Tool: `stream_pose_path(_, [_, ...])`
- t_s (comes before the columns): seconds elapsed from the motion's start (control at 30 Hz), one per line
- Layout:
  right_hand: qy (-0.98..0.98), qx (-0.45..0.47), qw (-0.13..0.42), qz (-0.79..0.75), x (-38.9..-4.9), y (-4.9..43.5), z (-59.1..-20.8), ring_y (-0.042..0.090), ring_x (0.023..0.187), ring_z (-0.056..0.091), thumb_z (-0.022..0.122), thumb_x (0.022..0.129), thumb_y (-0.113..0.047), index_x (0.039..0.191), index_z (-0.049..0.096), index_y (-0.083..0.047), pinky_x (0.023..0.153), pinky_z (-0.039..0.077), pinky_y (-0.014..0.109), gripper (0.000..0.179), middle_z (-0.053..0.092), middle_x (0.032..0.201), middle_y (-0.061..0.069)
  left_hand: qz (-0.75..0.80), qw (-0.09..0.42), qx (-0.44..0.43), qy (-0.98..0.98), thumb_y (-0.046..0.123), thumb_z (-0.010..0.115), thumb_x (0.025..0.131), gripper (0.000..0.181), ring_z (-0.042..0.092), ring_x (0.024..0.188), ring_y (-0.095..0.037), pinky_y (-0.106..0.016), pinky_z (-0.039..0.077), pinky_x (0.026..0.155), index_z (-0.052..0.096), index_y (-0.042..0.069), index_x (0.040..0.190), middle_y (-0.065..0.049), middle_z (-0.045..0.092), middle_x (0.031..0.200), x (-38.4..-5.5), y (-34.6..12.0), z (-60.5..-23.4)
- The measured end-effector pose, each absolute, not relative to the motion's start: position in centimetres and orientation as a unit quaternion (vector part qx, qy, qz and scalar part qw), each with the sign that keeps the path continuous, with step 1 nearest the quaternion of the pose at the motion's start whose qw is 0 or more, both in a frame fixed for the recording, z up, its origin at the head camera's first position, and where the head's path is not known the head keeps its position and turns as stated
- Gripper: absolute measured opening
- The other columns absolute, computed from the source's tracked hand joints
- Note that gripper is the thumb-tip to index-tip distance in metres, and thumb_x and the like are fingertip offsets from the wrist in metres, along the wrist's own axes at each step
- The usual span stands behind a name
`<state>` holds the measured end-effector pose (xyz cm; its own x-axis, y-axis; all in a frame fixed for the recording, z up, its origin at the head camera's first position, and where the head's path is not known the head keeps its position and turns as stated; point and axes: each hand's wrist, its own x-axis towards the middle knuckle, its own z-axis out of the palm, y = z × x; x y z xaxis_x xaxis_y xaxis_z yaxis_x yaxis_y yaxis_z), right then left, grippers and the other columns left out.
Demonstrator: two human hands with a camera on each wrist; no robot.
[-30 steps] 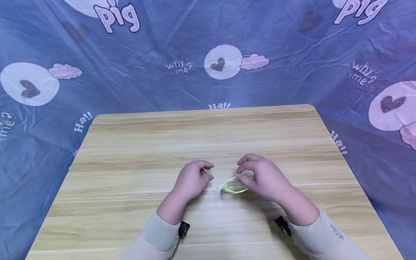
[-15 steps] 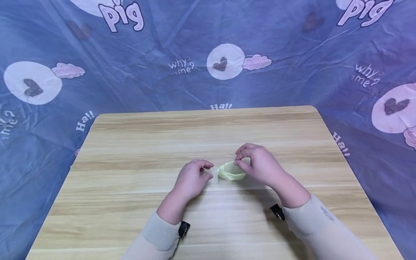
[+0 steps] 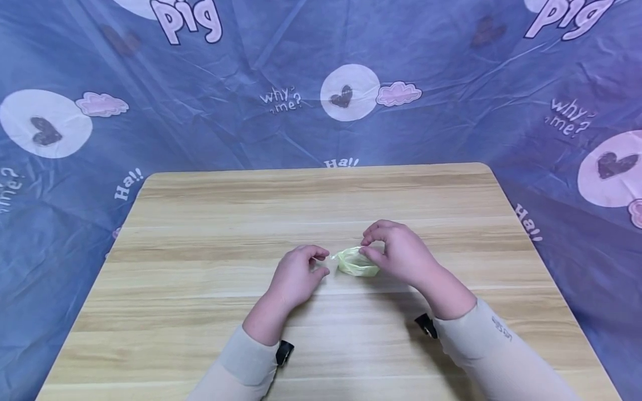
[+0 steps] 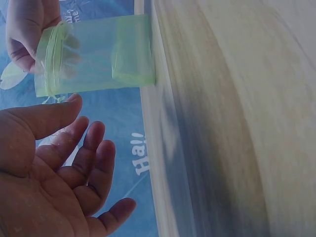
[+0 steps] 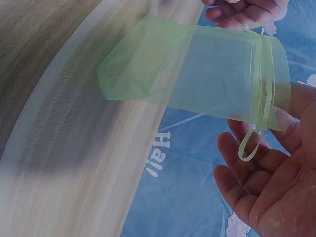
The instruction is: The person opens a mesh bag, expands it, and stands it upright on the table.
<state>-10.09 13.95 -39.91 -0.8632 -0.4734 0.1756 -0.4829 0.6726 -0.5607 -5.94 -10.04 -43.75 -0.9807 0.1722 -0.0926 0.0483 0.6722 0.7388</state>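
A sheer pale-green drawstring pouch (image 3: 358, 267) stands upright over the middle of the table, its mouth partly spread. My right hand (image 3: 403, 255) pinches the rim on the right side between thumb and fingers. In the right wrist view a drawstring loop (image 5: 241, 150) hangs beside those fingers. My left hand (image 3: 295, 279) is just left of the pouch, fingers loosely bent, holding nothing. Its thumb tip is close to the other drawstring end in the left wrist view, where the fingers (image 4: 102, 168) are spread apart. A denser green patch shows at the pouch's bottom; I cannot tell if anything is inside.
The light wood-grain tabletop (image 3: 225, 223) extends around both hands. Behind and beside it hangs a blue printed cloth (image 3: 225, 128). A black clip (image 3: 284, 353) sits at the left cuff, another dark clip (image 3: 426, 325) at the right cuff.
My right hand has moved away from me and slightly left, taking the pouch along. The pouch's mouth has moved up in the head view. The left hand has stayed nearly still.
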Motion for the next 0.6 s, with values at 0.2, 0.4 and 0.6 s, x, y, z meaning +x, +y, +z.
stream_pose_path(0.2, [-0.915,0.266,0.004,0.305,-9.73,13.92,-39.72,0.031,0.101,0.072,0.084,0.089,-0.011,0.093,0.080,-0.009,0.093,0.056,0.052,0.006,0.075,0.106,0.006,0.404,0.079,0.059,0.910,0.012,0.081,0.092,0.030,0.068,0.103,-0.023,-0.045,0.054,0.094,0.075,0.010,0.122,-0.004,0.073,0.115,-5.82,-9.96,-43.65])
stream_pose_path(0.4, [-0.916,0.268,0.003,0.299,-9.51,13.92,-39.53,0.031,0.103,0.072,0.086,0.087,-0.012,0.095,0.079,-0.010,0.094,0.056,0.051,0.011,0.075,0.107,0.006,0.399,0.076,0.062,0.912,0.010,0.081,0.092,0.029,0.068,0.102,-0.024,-0.045,0.054,0.094,0.075,0.008,0.121,-0.004,0.073,0.114,-5.81,-10.00,-43.68])
stream_pose_path(0.6, [-0.914,0.272,0.016,0.299,-9.33,13.90,-39.23,0.033,0.104,0.072,0.086,0.087,-0.013,0.096,0.079,-0.007,0.095,0.056,0.053,0.013,0.075,0.109,0.008,0.395,0.073,0.059,0.914,0.010,0.081,0.092,0.029,0.068,0.102,-0.024,-0.045,0.054,0.093,0.075,0.009,0.120,-0.004,0.073,0.113,-5.91,-10.01,-43.72])
